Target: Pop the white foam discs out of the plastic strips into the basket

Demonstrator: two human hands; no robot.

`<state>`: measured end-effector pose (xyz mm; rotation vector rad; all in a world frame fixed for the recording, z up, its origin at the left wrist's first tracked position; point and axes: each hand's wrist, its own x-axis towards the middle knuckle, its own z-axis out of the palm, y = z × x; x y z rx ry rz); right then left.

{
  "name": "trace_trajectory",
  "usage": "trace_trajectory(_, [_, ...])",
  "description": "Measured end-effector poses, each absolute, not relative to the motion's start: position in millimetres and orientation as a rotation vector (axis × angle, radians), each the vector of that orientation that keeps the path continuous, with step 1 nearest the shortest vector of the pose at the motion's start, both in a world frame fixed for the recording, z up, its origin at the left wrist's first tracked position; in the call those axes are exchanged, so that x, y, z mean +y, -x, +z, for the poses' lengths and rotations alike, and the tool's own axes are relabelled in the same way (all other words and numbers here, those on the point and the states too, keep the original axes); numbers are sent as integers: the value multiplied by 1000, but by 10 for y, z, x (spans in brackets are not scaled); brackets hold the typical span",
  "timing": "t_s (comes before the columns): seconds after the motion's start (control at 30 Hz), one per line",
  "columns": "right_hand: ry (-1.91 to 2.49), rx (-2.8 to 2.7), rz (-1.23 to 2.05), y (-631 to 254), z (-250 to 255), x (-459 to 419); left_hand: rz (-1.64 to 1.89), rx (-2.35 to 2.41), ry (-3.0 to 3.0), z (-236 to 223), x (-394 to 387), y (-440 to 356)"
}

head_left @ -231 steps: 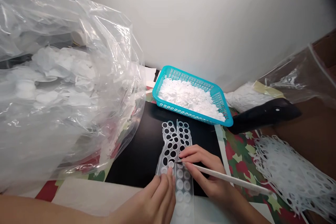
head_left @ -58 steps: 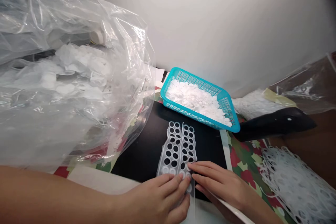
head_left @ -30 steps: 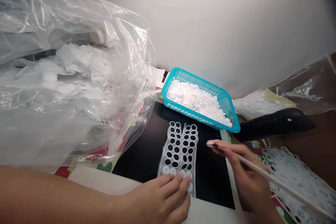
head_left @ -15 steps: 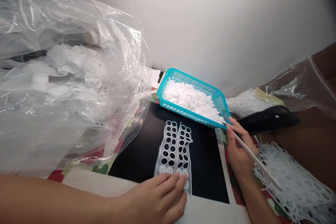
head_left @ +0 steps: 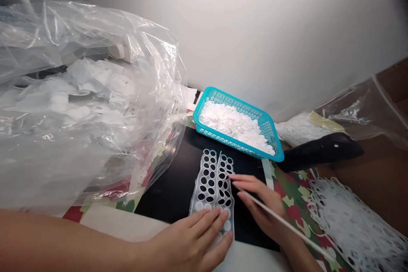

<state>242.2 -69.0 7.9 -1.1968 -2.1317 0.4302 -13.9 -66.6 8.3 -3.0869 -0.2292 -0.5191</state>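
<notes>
Two translucent strips (head_left: 214, 180) punched with round holes lie side by side on a black mat (head_left: 178, 182). My left hand (head_left: 194, 242) lies flat with its fingers stretched over the strips' near end, where a few white discs still sit. My right hand (head_left: 259, 206) rests at the strips' right edge with its fingers extended, and a thin white stick (head_left: 287, 226) is held in it, running back toward my wrist. A turquoise basket (head_left: 274, 153) heaped with small white discs stands just beyond the mat.
A big clear plastic bag (head_left: 79, 93) of white pieces fills the left side. A pile of punched-out white mesh strips (head_left: 353, 225) lies at the right, with a black object (head_left: 321, 148) and another clear bag (head_left: 360, 110) behind it. A white wall is close behind.
My right hand went out to the basket's near corner with the stick, then came back to the strips' right edge. My left hand stayed pressed on the strips' near end.
</notes>
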Motion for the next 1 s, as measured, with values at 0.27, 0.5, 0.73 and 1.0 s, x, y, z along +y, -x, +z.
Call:
trace_trajectory(0.27, [1259,-2150,470,-2247,-40,-674,-645,-187,3045,-109,-752,91])
trace_trajectory(0.5, [1313,-2093,322,-2341,0,-589,-620,-207,3115,-63,-735,110])
trace_trajectory(0.73, [1172,-2124,340,-2285,2,-687,-471,-477,3223,-73,-723,116])
trace_trajectory(1.0, [986,-2364,327,-2157,-52,-589,-417,-545,3177,-101,-755,71])
